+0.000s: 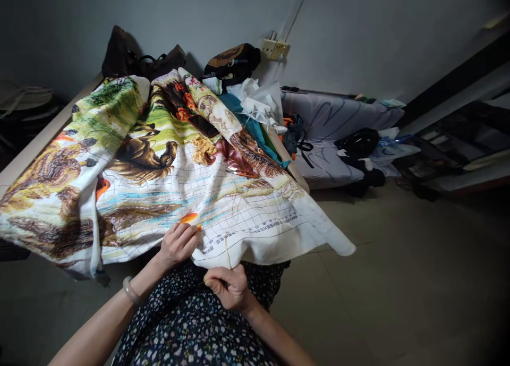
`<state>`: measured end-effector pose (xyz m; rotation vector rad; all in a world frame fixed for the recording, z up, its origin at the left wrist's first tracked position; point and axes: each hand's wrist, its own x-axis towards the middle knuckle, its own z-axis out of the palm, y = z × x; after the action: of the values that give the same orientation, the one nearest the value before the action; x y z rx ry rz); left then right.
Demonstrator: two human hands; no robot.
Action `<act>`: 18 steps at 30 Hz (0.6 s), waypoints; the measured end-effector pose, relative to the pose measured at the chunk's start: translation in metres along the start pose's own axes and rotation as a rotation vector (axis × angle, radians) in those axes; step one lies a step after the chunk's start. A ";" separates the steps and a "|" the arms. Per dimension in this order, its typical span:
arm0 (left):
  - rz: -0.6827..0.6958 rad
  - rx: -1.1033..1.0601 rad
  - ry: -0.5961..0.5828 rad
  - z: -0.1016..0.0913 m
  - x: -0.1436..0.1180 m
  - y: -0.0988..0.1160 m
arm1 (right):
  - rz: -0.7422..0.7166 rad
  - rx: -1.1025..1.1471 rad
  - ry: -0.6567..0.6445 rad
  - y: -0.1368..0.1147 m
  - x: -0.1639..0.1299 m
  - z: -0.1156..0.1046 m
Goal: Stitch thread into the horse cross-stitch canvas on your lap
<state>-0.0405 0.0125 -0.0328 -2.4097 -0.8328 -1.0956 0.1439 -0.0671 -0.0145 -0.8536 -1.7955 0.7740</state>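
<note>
A large cross-stitch canvas (255,244), with a printed grid and stitched brown, green and orange areas, drapes over the table and hangs toward my lap. My left hand (180,245) is closed on its near edge, beside an orange patch. Lower and to the right, my right hand (229,287) pinches thumb against forefinger just below the canvas edge. A thin yellowish thread (228,249) runs from the canvas down to that hand. Whether a needle is in the pinch is too small to tell. A bundle of tan thread (204,150) lies farther up on the canvas.
A dark phone (203,125) lies among the canvas folds. White plastic bags (258,103) and a black-and-brown pouch (233,63) sit at the back by the wall socket (274,49). A dark bag (139,60) stands back left. At right is a covered sofa (319,161) with bags on it.
</note>
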 end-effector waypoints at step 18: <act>-0.193 0.094 0.003 -0.018 -0.051 0.001 | 0.064 0.021 0.068 0.001 -0.012 0.004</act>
<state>-0.0765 -0.0162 -0.0612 -2.2873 -1.1089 -1.1020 0.1440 -0.0771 -0.0222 -0.9163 -1.7042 0.7942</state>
